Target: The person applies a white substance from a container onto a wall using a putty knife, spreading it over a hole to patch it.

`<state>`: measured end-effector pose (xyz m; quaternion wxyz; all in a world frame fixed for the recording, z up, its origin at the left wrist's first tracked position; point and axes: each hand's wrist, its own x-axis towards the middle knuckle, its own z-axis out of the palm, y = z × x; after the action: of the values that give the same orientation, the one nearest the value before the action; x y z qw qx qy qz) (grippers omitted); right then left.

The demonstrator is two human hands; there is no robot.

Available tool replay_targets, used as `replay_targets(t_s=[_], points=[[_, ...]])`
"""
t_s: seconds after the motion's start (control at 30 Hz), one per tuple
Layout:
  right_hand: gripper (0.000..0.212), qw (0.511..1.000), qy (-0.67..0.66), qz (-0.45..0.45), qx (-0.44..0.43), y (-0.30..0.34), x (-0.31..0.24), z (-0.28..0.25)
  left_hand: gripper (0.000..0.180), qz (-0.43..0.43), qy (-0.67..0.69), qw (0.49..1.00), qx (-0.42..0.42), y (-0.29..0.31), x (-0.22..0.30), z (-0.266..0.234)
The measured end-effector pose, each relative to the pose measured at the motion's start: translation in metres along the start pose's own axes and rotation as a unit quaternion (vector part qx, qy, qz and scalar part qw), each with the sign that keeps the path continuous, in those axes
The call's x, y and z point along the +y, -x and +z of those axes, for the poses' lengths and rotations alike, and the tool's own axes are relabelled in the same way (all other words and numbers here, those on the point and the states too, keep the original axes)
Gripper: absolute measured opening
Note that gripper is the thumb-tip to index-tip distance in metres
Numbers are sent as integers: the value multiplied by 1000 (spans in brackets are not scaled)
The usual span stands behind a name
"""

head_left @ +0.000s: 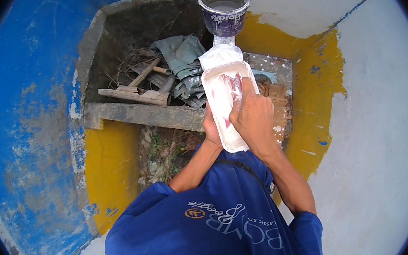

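With the tray point(236, 144) clamped at its edge by the left hand point(212, 128) near the bucket point(223, 25) and a reddish tool point(233, 85) pinched over it by the right hand point(256, 114), white paint point(220, 95) could be spilled if the tray were tipped by hard pressing.

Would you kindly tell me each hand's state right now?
Left hand: closed around the side of the white tray.
Right hand: closed on a white-smeared maroon piece, exact kind unclear.

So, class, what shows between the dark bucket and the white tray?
In the head view, a crumpled white piece shows between the dark bucket and the white tray; exactly what it is, I cannot tell.
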<state>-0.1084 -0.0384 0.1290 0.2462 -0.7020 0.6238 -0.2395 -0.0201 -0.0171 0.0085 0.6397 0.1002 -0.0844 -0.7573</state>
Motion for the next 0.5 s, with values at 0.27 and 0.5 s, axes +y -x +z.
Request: replay_targets(t_s=[0.27, 0.5], points=[[42, 998, 16, -25, 57, -3, 7, -7, 66, -39, 84, 994, -61, 3, 5, -4], [33, 990, 115, -69, 37, 10, 15, -1, 67, -79, 229, 962, -127, 10, 8, -28]])
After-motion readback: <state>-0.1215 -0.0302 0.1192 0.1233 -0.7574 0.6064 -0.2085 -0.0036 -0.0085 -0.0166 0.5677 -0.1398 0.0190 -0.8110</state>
